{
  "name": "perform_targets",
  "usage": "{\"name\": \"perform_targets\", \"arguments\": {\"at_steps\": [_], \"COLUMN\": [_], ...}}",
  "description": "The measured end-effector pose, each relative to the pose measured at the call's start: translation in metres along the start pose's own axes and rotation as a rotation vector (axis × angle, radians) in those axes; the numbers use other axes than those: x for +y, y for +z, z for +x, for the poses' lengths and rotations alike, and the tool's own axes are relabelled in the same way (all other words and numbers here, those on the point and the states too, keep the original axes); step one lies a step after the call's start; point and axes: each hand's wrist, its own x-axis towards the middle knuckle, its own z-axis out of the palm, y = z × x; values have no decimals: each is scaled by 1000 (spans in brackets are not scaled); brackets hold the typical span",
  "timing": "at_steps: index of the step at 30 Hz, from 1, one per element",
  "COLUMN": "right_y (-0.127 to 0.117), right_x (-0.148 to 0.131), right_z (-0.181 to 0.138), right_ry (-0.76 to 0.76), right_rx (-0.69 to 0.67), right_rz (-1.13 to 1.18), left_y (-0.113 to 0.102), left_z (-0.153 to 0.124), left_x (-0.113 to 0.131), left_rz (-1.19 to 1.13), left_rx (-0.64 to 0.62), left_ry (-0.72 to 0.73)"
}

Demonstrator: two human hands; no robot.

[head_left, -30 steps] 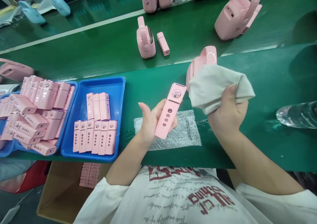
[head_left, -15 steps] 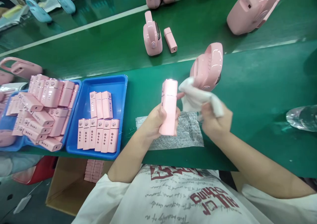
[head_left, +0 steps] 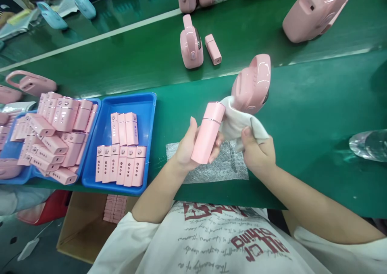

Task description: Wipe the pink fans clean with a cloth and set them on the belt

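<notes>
My left hand (head_left: 189, 147) grips a pink stick (head_left: 208, 132), tilted, above the bubble wrap (head_left: 211, 171) on the green bench (head_left: 317, 145). My right hand (head_left: 256, 153) pinches a white cloth (head_left: 237, 122) against the stick's side. I judge this the wiping step; next I need to turn the stick to bring an unwiped face to the cloth.

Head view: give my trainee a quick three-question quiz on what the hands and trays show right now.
1. True or false: the left hand holds a pink rectangular device.
2. What does the right hand grip? A) white cloth B) water bottle C) blue tray
3. The bubble-wrap sheet lies on the green table, directly below the ____.

Key: 1 true. 2 A, the white cloth. 3 hands.
</notes>
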Motion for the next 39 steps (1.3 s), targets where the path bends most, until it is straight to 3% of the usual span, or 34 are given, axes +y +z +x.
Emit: {"name": "perform_targets", "arguments": {"at_steps": [5,7,8,10,14,16,18,21,25,28,31,34,37,39], "right_y": [10,5,0,-16,-60,-80,-91,-85,-57,-41,-39,-43,-39,-28], "right_x": [-6,-12,-15,-19,-12,0,12,20,7,-10,-21,-25,-28,-31], "right_z": [-6,-6,-4,4,36,53,66,75,84,98,113,123,123,121], "right_ry": [-550,-655,-654,-576,-416,-365,-288,-141,-135,-149,61,171,207,232], "right_rx": [-382,-470,-434,-148,654,835,853,715,384,240,145,99,121,43], "right_rz": [-138,-120,-151,-299,-492,-401,-208,-161,-474,-735,-825,-681,-354,-156], "left_y": [-3,-6,-7,-8,-5,-5,-4,-3,-1,-3,-6,-10,-14,-18], "left_z": [5,5,5,3,-2,-3,-3,-3,-3,-3,-3,-4,-4,-3], "left_x": [-8,-8,-8,-7,-9,-11,-12,-12,-10,-11,-12,-10,-7,-5], "left_rz": [134,328,494,918,1647,1822,1885,1881,1813,1737,1654,1560,1495,1459], "left_rx": [348,463,484,475,410,380,346,330,273,252,312,401,472,516], "left_ry": [13,38,60,106,51,54,70,36,-8,87,246,389,515,574]}}
